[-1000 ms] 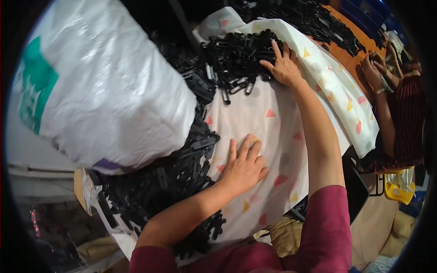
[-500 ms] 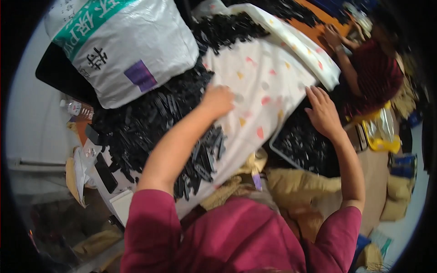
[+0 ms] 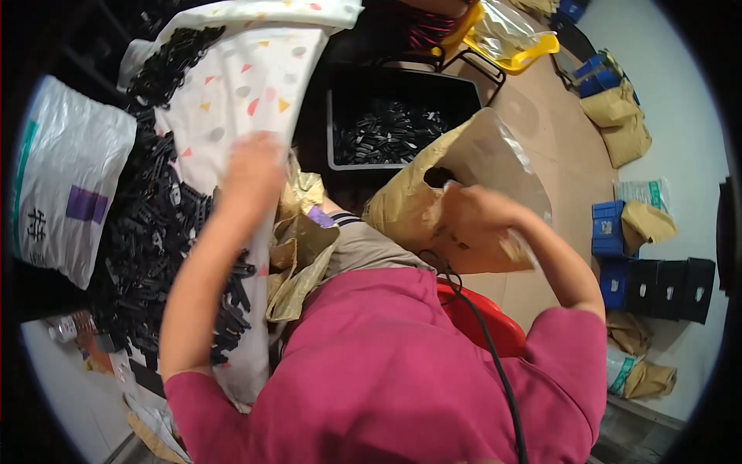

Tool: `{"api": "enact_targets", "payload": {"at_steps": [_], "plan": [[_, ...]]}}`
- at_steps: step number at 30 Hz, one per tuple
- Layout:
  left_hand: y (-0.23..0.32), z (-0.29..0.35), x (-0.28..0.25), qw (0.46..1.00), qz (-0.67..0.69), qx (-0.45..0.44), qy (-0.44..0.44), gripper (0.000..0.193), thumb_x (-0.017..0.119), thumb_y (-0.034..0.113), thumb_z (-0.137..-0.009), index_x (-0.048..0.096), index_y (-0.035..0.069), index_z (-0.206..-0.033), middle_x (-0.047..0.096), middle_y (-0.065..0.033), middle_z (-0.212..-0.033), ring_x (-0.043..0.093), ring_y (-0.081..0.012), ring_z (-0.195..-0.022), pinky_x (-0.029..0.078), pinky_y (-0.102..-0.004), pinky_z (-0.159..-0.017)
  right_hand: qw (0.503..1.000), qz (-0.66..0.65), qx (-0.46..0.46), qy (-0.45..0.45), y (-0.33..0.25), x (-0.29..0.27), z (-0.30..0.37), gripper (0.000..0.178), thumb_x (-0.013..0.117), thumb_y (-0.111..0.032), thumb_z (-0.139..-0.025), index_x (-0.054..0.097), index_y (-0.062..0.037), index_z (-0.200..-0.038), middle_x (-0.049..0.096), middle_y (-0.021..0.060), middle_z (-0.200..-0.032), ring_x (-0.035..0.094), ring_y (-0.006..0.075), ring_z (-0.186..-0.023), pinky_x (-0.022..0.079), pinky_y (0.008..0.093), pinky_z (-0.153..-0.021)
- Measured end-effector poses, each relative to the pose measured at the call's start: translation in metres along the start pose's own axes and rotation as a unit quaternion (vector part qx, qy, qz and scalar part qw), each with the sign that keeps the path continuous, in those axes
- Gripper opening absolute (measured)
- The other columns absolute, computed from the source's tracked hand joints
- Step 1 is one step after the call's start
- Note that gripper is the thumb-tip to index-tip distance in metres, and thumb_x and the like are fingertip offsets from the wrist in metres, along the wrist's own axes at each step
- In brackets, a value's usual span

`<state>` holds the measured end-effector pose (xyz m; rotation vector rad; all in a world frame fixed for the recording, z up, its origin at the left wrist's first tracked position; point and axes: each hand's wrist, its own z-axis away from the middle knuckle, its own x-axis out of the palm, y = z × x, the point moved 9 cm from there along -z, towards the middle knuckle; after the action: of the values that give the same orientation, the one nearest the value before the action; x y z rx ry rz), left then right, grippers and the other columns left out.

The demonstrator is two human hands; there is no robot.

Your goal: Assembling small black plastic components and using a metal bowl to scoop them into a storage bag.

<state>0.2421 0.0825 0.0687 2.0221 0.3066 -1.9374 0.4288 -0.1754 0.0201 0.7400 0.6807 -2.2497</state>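
Observation:
My right hand [image 3: 479,207] is closed at the side of a large brown paper sack [image 3: 495,151] and appears to grip it; its fingertips are partly hidden. Smeared by motion, my left hand [image 3: 255,174] hovers over the right edge of a white cloth [image 3: 251,66] printed with coloured shapes; its fingers cannot be made out. Left of that hand, a heap of small black plastic parts [image 3: 154,209] covers the table. Beyond the sack, a black tub [image 3: 352,165] holds more black parts [image 3: 394,131]. A crumpled brown sack [image 3: 309,259] lies against my lap.
A full white sack [image 3: 58,185] stands at the left, near a bottle [image 3: 66,329]. A yellow basket [image 3: 529,54] sits at the far side beside a person's striped clothing [image 3: 421,27]. A red stool [image 3: 491,321], a black cable [image 3: 498,371] and blue bins [image 3: 607,224] are at the right.
My view has swung to the right. My right hand has left the black tub's edge for the brown sack. My left hand has moved from the heap's edge to the cloth's right edge.

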Motion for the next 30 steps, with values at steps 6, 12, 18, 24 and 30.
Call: {"api": "enact_targets", "payload": {"at_steps": [6, 12, 18, 24, 30], "plan": [[0.240, 0.007, 0.020, 0.901, 0.131, 0.393, 0.126, 0.030, 0.060, 0.016, -0.073, 0.059, 0.003, -0.100, 0.061, -0.0101, -0.093, 0.053, -0.0233, -0.101, 0.024, -0.0459, -0.108, 0.819, -0.402, -0.045, -0.407, -0.021, 0.102, 0.016, 0.030, 0.049, -0.005, -0.083, 0.057, -0.0005, -0.112, 0.063, 0.0157, -0.101, 0.066, 0.0231, -0.081, 0.055, 0.0319, -0.067], [0.243, -0.011, 0.057, 0.946, 0.077, 0.307, 0.073, 0.017, 0.054, 0.015, -0.075, 0.055, 0.007, -0.090, 0.056, -0.0047, -0.078, 0.056, -0.0182, -0.070, 0.048, -0.0346, -0.058, 0.948, -0.250, 0.183, 0.073, 0.165, 0.038, -0.087, 0.035, 0.055, -0.021, -0.079, 0.060, 0.0023, -0.105, 0.064, 0.0232, -0.087, 0.066, 0.0281, -0.069, 0.056, 0.0368, -0.057], [0.237, -0.035, 0.057, 0.964, 0.101, 0.244, -0.014, 0.038, 0.055, 0.011, -0.074, 0.051, 0.003, -0.111, 0.056, -0.0060, -0.073, 0.057, -0.0212, -0.066, 0.047, -0.0311, -0.052, 0.994, 0.026, 0.102, 0.041, 0.242, 0.209, -0.166, 0.029, 0.051, -0.025, -0.082, 0.065, -0.0002, -0.087, 0.063, 0.0263, -0.088, 0.061, 0.0420, -0.078, 0.052, 0.0416, -0.068], [0.248, 0.022, 0.026, 0.887, 0.172, 0.428, 0.025, 0.031, 0.055, 0.014, -0.071, 0.060, 0.003, -0.100, 0.048, 0.0015, -0.063, 0.050, -0.0144, -0.066, 0.037, -0.0266, -0.060, 0.761, -0.352, 0.341, 0.425, 0.230, 0.237, -0.115, 0.046, 0.046, -0.012, -0.079, 0.036, -0.0046, -0.124, 0.061, 0.0265, -0.089, 0.062, 0.0390, -0.071, 0.048, 0.0468, -0.063], [0.250, 0.033, 0.033, 0.855, 0.186, 0.483, -0.042, 0.008, 0.053, 0.018, -0.066, 0.052, 0.011, -0.067, 0.048, 0.0020, -0.063, 0.049, -0.0138, -0.071, 0.036, -0.0255, -0.062, 0.656, -0.667, 0.315, 0.157, 0.215, 0.268, -0.154, 0.011, 0.047, -0.008, -0.076, 0.050, -0.0009, -0.083, 0.052, 0.0144, -0.065, 0.049, 0.0265, -0.043, 0.035, 0.0339, -0.032]]}}
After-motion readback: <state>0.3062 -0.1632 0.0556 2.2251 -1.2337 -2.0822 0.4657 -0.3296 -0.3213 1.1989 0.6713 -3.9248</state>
